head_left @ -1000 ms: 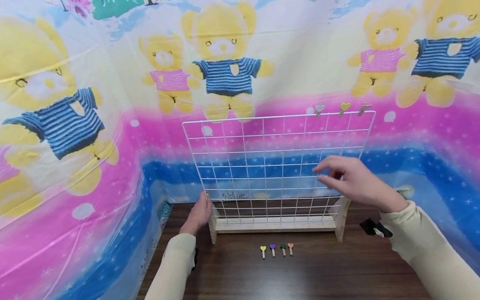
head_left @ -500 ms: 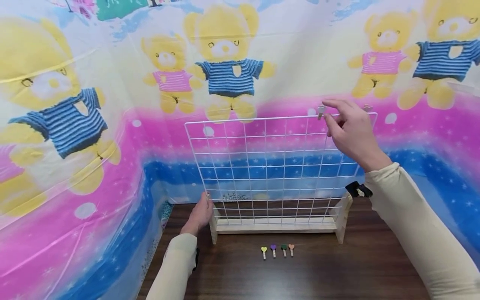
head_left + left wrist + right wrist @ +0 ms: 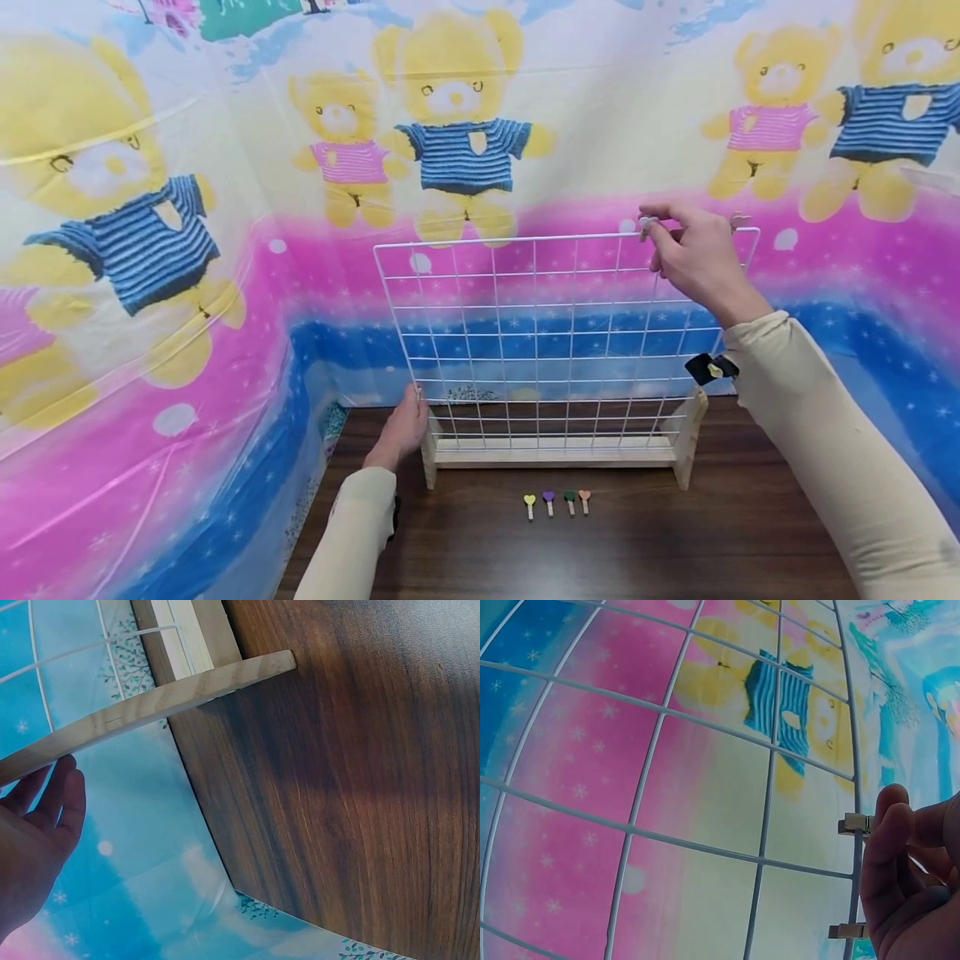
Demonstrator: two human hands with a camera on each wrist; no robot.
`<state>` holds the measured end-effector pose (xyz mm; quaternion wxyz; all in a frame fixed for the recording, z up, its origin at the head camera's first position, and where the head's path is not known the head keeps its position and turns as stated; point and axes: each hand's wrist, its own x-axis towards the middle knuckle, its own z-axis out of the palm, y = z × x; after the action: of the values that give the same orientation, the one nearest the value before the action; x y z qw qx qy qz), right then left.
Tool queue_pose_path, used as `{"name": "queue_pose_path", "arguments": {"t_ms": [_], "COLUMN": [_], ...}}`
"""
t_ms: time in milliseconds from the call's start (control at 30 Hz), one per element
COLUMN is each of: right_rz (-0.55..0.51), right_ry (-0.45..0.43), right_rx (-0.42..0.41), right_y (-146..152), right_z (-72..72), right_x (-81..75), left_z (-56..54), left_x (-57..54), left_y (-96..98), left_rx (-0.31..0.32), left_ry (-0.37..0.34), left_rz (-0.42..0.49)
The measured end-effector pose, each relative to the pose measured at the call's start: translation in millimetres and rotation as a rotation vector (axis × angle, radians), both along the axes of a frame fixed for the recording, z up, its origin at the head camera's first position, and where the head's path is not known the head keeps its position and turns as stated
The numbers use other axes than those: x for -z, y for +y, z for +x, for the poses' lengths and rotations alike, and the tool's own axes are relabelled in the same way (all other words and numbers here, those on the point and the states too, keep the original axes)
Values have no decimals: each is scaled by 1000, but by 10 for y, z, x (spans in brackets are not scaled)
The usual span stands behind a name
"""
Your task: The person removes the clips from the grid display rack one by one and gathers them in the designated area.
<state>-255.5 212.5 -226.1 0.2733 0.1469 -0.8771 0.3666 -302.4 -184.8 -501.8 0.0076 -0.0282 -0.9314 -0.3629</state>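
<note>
1. Head view: the right hand [image 3: 693, 254] has its grip pinched on a pale clip [image 3: 855, 823] at the top bar of the white wire grid [image 3: 536, 305].
2. Left hand [image 3: 402, 423]: fingers touch the wooden leg [image 3: 150, 706]; whether this grip clamps it, I cannot tell.
3. Four heart clips [image 3: 570, 497], yellow, purple, green and orange, lie on the tabletop [image 3: 600, 562].

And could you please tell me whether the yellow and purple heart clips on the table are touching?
Apart: the head view plainly shows a strip of tabletop between the yellow heart clip and the purple heart clip.
</note>
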Motion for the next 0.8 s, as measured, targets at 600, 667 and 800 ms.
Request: {"name": "queue_pose_path", "arguments": {"t_ms": [600,667,800], "right_rz": [-106,-163,-217], "right_ry": [143,145,156], "right_rx": [63,52,17], "right_y": [33,40,52], "right_z": [-57,-40,39], "right_x": [28,6,-34], "left_z": [15,16,20], "left_x": [23,21,16], "left_y": [14,16,13], "left_rx": [-10,-14,-13], "left_ry": [-1,3,1], "left_rz": [29,30,29]}}
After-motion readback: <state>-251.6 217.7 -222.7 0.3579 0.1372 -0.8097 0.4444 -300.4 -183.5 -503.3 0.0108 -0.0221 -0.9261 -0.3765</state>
